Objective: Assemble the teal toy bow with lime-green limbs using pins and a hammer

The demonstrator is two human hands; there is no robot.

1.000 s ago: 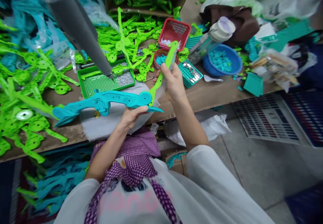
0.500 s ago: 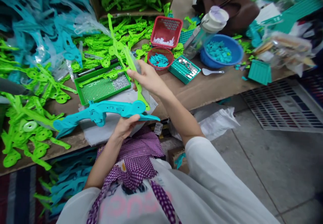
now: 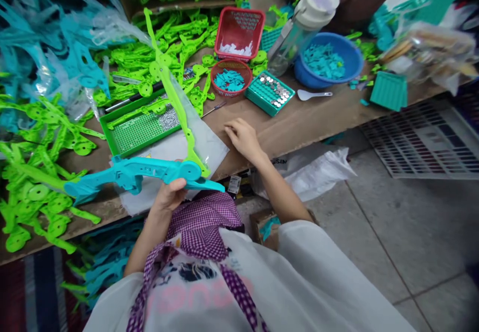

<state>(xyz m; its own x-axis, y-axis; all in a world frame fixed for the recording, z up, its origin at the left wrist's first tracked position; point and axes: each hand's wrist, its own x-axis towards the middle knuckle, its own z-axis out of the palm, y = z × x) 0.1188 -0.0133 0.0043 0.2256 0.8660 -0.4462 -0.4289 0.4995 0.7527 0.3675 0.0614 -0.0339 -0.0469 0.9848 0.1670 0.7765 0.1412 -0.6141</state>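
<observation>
My left hand (image 3: 170, 194) is closed around a long turquoise plastic piece (image 3: 149, 168), which has a round disc near its right end and points left over the table edge. Just beyond it, a long lime-green plastic strip (image 3: 175, 100) lies slantwise, its near end beside the disc. Clear film (image 3: 202, 132) spreads along the strip's right side. My right hand (image 3: 245, 140) is over the cardboard surface, with loosely bent fingers and nothing visible in them. A thin metal-shafted tool (image 3: 214, 110) lies beyond that hand. The green tray (image 3: 140, 145) holds small silvery pieces.
Lime-green parts (image 3: 37, 192) are heaped at left, turquoise ones (image 3: 56, 47) behind. Farther right stand a red basket (image 3: 239, 15), a small red basket (image 3: 231, 90), a teal box with metal discs (image 3: 262, 100), a bottle (image 3: 310, 15), a blue bowl (image 3: 329, 90) and a white spoon (image 3: 314, 94).
My right hand has let go of the green strip and moved right and down toward the cardboard. My left hand still holds the turquoise piece. The view has shifted slightly.
</observation>
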